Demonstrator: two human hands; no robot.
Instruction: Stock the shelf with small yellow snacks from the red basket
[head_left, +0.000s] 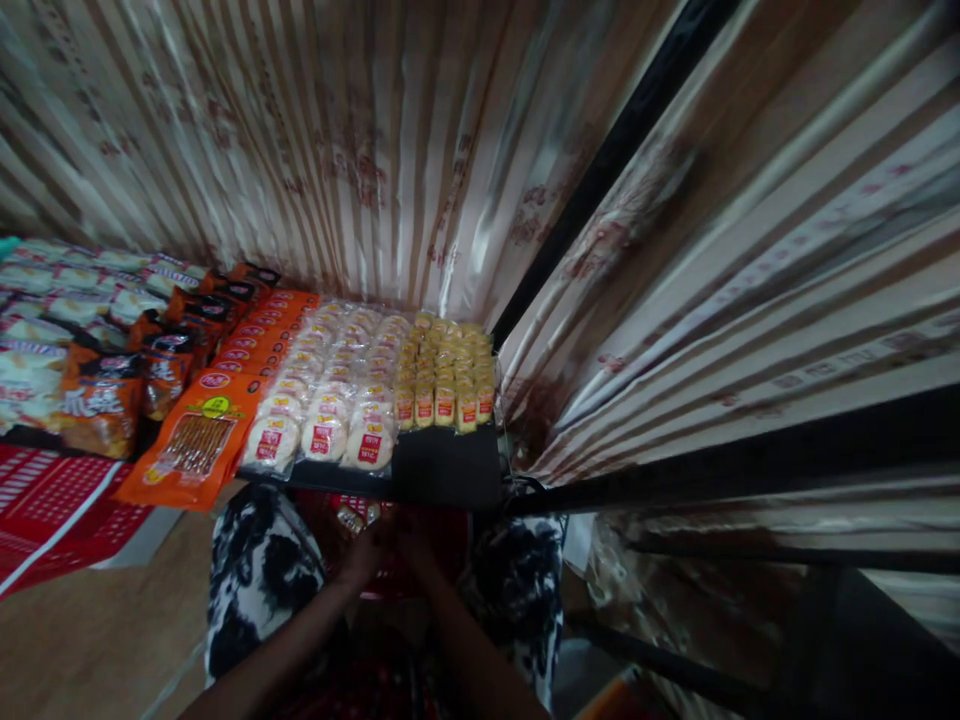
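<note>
My left hand [364,556] and my right hand [414,545] are close together, reaching into a red plastic basket [390,583] between my knees. The basket stands below the front edge of a black shelf [446,465]. Small shiny wrapped packs [350,518] lie in the basket, just beyond my left hand. Deep shadow hides the fingers of both hands, so whether they grip anything does not show. Above them on the shelf are rows of small yellow packs [445,400] and, to their left, round white wrapped cakes [369,440].
Orange flat snack bags [199,440], dark orange bags [103,400] and white packs [30,375] fill the shelf's left side. A red crate [67,510] stands below them. Behind hangs printed plastic sheeting [360,150] with a black post [600,180]; a black bar [735,465] runs right.
</note>
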